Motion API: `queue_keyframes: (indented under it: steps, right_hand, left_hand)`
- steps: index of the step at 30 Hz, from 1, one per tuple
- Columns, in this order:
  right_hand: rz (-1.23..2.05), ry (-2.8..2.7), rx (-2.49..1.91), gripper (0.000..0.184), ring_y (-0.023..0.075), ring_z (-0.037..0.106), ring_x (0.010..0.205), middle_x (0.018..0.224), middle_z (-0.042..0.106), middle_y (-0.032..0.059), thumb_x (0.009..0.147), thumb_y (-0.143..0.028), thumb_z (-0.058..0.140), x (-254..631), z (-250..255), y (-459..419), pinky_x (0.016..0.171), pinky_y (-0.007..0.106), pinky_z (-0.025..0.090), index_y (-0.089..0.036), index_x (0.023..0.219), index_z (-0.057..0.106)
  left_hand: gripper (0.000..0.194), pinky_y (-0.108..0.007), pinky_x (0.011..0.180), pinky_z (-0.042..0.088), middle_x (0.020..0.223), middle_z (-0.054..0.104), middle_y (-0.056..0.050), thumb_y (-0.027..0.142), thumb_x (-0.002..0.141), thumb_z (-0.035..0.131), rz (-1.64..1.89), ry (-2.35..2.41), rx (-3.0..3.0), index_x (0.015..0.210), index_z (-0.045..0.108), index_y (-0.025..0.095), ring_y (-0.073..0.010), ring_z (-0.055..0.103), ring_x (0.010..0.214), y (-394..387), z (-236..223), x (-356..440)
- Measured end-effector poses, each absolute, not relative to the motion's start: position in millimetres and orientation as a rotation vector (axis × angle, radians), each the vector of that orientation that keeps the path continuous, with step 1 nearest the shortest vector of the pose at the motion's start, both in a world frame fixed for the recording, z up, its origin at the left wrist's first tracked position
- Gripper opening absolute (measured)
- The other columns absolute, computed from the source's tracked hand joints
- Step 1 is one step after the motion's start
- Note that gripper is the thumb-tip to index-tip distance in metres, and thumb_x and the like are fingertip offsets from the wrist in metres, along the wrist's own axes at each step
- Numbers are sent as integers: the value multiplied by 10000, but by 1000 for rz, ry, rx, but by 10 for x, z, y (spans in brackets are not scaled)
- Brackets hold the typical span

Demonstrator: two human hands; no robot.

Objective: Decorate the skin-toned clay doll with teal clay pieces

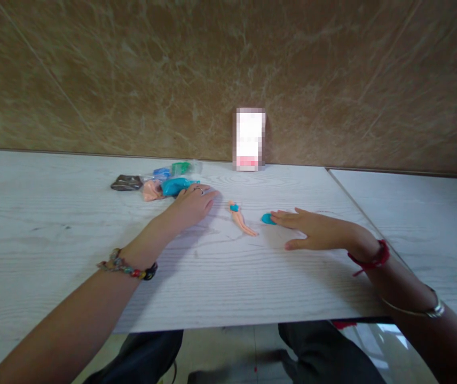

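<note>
My right hand (pixel 312 229) lies stretched out with its thumb apart, fingertips resting on a small flattened piece of blue clay (pixel 267 218) on the table. My left hand (pixel 194 202), a ring on one finger, rests with its fingers pointing right beside a bag of blue clay (pixel 174 186); whether it touches the bag is hard to tell. Between the hands lies a slim peach clay figure (pixel 241 220) with a blue band near its upper end. It slants down to the right, apart from both hands.
Left of my left hand lie bags of dark brown (pixel 126 182), peach (pixel 152 190), darker blue (pixel 162 173) and green clay (pixel 180 168). A phone with a bright, blurred-out screen (pixel 249 138) leans on the brown marbled wall (pixel 132 80). A seam (pixel 352 202) crosses the pale wooden table (pixel 220 288) at right.
</note>
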State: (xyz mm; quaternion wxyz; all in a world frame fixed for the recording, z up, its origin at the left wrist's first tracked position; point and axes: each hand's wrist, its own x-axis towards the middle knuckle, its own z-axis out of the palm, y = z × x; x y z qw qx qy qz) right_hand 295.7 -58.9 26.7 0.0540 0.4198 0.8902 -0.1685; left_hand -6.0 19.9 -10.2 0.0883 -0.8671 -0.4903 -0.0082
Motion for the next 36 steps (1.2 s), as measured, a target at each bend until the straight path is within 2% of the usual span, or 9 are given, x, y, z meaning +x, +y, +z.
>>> queue_keyframes:
  steps: [4,8,15,19,25,28,32,34,36]
  right_hand:
    - [-433,2757,1298,679,260,239,1361,1477,265,64,838,-541,465,2961,269,-613,1112,510,169,-238,1418,287]
    - [-468,2742,1248,645,267,320,1326,1442,347,69,836,-522,481,2960,281,-635,1083,516,253,-239,1398,336]
    - [-66,3032,1525,479,247,496,1203,1306,532,117,847,-348,535,2787,203,-559,1006,439,414,-153,1284,501]
    - [-137,2996,1468,277,215,600,1061,1139,650,111,876,-211,480,2633,37,-489,931,368,483,-127,1085,641]
    - [-98,2991,1476,316,221,621,1019,1134,651,115,906,-237,427,2693,45,-464,896,368,496,-123,1134,614]
    - [-116,3006,1391,270,218,615,1020,1106,661,109,881,-262,485,2754,85,-449,892,361,495,-141,1059,647]
    - [-152,3057,1415,255,194,637,891,941,693,89,891,-224,425,2748,78,-420,822,357,502,-161,900,672]
    - [-276,3108,1572,267,180,635,817,871,689,84,886,-234,410,2730,51,-399,764,339,507,-154,850,663]
    - [-584,3123,1797,264,167,634,755,809,680,73,873,-273,419,2723,16,-370,699,314,513,-149,830,648]
  left_hand:
    - [375,-396,891,396,1283,500,-110,254,923,274,-41,-1478,-2587,1197,525,208,-265,440,1155,192,-95,-55]
    - [359,-382,901,390,1262,513,-95,253,919,291,-42,-1462,-2596,1189,527,219,-253,450,1144,190,-89,-56]
    - [364,-379,869,402,1217,541,-94,236,919,272,-58,-1404,-2583,1168,536,209,-260,463,1114,183,-83,-52]
    - [358,-379,879,391,1221,542,-89,242,919,283,-80,-1427,-2584,1165,541,213,-256,462,1114,193,-102,-57]
    - [359,-367,885,388,1232,536,-94,222,911,299,-102,-1411,-2589,1175,542,212,-249,440,1148,217,-135,-74]
    - [369,-366,880,395,1235,536,-97,214,908,294,-108,-1403,-2582,1191,531,210,-247,432,1165,211,-132,-73]
    - [375,-385,890,395,1249,531,-104,219,905,292,-104,-1409,-2591,1194,531,198,-255,429,1174,201,-120,-66]
    - [373,-389,894,392,1255,529,-102,221,902,301,-99,-1413,-2597,1197,528,199,-256,423,1182,206,-121,-66]
    - [366,-385,901,387,1253,532,-95,224,900,312,-96,-1408,-2598,1197,525,207,-250,423,1182,218,-130,-69]
